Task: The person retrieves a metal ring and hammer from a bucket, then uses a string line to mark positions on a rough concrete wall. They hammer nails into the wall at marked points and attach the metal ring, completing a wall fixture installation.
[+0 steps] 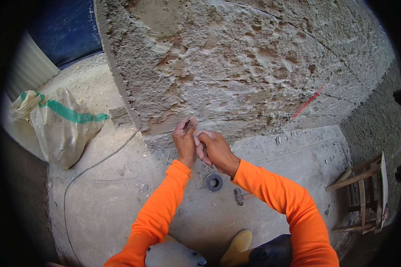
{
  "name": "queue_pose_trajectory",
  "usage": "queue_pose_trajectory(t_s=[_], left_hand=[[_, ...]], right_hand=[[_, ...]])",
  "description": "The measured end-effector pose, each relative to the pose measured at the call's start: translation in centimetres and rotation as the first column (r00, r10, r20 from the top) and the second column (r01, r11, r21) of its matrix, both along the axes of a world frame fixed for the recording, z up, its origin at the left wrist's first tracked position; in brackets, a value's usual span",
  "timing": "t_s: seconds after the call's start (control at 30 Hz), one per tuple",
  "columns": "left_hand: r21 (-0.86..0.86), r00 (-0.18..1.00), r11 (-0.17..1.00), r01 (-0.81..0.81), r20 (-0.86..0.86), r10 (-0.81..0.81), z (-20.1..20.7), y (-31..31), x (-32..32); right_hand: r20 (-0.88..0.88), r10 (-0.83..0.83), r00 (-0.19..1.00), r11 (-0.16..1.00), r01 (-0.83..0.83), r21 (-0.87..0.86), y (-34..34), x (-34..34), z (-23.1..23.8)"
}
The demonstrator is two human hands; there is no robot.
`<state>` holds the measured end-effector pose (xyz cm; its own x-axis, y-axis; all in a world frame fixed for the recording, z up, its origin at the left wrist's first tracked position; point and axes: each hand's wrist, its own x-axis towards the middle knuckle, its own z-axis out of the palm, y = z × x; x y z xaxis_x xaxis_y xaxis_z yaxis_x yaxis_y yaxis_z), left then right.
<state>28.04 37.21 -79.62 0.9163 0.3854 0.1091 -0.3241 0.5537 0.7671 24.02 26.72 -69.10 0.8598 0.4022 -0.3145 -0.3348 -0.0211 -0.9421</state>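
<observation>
In front of the rough wall [236, 66], near its lower left edge, my two hands are close together. My left hand [185, 142] is closed, its thumb and fingertips pinching a thin pale string [240, 116] by the wall. Just to its right, my right hand [216, 149] is closed too, with the string's end seemingly between its fingers, though they largely hide it. A small thin piece at the left fingertips is too fine to name. The string stretches rightward along the wall, toward a slanting red stick [306, 103].
Below my hands, a dark ring-shaped roll [207, 183] and a hammer [239, 197] lie on the concrete floor [107, 204]. A wooden stool [363, 182] is at right. A white sack with a green band [60, 133] stands at left, beside a grey cable [91, 165].
</observation>
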Motion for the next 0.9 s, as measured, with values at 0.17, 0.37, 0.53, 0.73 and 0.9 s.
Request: queue_pose_trajectory(t_s=[0.17,0.37,0.53,0.73,0.9], left_hand=[[0.022,0.999,1.0,0.004,-0.045,-0.003,0.4,0.4,-0.1],[0.206,0.99,0.978,-0.01,-0.138,0.039,2.9,4.2,-2.1],[0.244,0.937,0.935,0.258,-0.301,-0.18,5.3,6.6,-1.9],[0.072,0.921,0.951,0.299,-0.284,-0.268,6.7,5.9,-2.1],[0.028,0.892,0.942,0.335,-0.333,-0.307,6.9,5.5,-2.1]], right_hand=[[0.032,-0.021,0.999,1.0,0.02,0.021,1.1,1.2,0.0],[0.1,-0.054,0.994,0.996,0.06,-0.064,2.6,1.1,0.3],[0.265,-0.021,0.964,0.978,0.076,-0.197,2.9,1.4,-0.4],[0.335,-0.018,0.942,0.963,0.107,-0.249,2.7,1.5,-2.0],[0.415,-0.014,0.91,0.96,0.129,-0.249,2.2,1.1,-2.7]])
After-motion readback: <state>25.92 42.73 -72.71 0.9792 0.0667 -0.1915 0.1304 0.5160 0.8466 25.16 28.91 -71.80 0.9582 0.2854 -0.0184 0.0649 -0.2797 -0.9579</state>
